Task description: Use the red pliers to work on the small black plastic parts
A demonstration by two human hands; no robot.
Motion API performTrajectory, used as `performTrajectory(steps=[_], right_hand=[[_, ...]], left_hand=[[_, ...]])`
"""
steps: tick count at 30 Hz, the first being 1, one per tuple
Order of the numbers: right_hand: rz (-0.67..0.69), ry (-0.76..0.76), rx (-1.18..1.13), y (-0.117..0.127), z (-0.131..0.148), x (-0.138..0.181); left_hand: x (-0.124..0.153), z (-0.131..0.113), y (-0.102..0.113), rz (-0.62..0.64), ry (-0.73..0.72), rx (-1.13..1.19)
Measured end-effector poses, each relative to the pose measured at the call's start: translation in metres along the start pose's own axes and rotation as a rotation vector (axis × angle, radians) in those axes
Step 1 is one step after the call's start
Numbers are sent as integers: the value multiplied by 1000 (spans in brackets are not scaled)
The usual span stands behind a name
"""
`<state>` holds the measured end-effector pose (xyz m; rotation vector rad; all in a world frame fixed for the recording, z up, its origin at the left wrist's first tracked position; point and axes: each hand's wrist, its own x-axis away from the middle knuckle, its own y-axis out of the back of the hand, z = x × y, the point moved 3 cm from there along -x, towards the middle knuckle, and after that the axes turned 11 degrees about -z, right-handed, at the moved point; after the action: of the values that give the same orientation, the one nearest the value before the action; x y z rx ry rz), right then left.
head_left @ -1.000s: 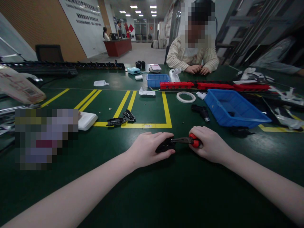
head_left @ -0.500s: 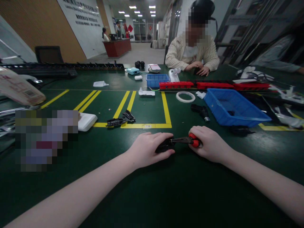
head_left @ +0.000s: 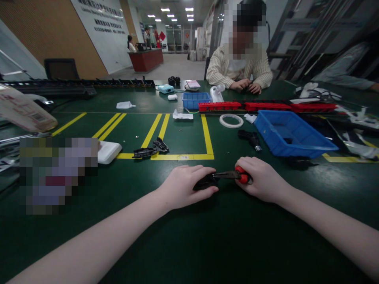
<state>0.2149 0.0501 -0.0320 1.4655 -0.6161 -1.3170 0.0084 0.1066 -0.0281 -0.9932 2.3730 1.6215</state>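
Near the middle of the green table, my left hand (head_left: 186, 186) is closed around a black part (head_left: 206, 182), thumb below and fingers above. Most of that part is hidden by the hand, so its exact kind does not show. My right hand (head_left: 261, 179) grips the red handles of long-nose pliers (head_left: 227, 174). The dark jaws point left and their tip meets the black part beside my left fingertips. Beyond my left hand lie black broken-looking pieces (head_left: 150, 149) on the yellow tape.
A large blue bin (head_left: 291, 136) stands at right, with a black tool-like piece (head_left: 250, 139) beside it. Farther back are a tape roll (head_left: 231, 120), a small blue basket (head_left: 196, 101) and red strips (head_left: 268, 106). A white box (head_left: 109, 152) lies left. A person (head_left: 239, 67) sits opposite.
My hands, the pliers and the black part keep nearly the same place. Across the table, the seated person's hands have shifted slightly.
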Motion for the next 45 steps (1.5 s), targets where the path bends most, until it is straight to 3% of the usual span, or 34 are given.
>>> performTrajectory(steps=[45], right_hand=[[-9,-7,7,-2,-2,1]], left_hand=[[-1,-1,-2,12,8,-80]])
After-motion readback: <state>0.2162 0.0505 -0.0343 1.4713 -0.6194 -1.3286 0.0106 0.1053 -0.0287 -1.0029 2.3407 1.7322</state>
